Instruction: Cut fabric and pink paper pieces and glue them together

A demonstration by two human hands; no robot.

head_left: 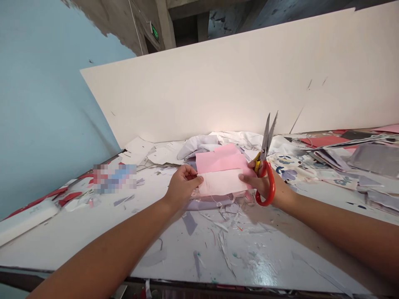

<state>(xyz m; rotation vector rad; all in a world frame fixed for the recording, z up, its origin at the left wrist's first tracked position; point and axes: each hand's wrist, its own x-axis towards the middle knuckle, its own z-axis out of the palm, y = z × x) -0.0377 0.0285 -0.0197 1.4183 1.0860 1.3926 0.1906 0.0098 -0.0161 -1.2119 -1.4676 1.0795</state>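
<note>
A pink sheet (216,161) with a paler, whitish-pink strip (222,182) over its lower part is held up above the table. My left hand (184,185) pinches the left edge of the strip between thumb and fingers. At the right edge my right hand (263,180) has its thumb on the strip and fingers behind the sheet. Scissors with red handles (272,189) also hang on my right hand, their blades pointing up and slightly apart.
The white table (102,236) bears paper and fabric scraps (224,249). Behind stands a cream panel (233,83); a blue wall (46,104) is at left. Floral fabric (288,172), red sheets (324,142) and grey pieces (377,160) lie at right.
</note>
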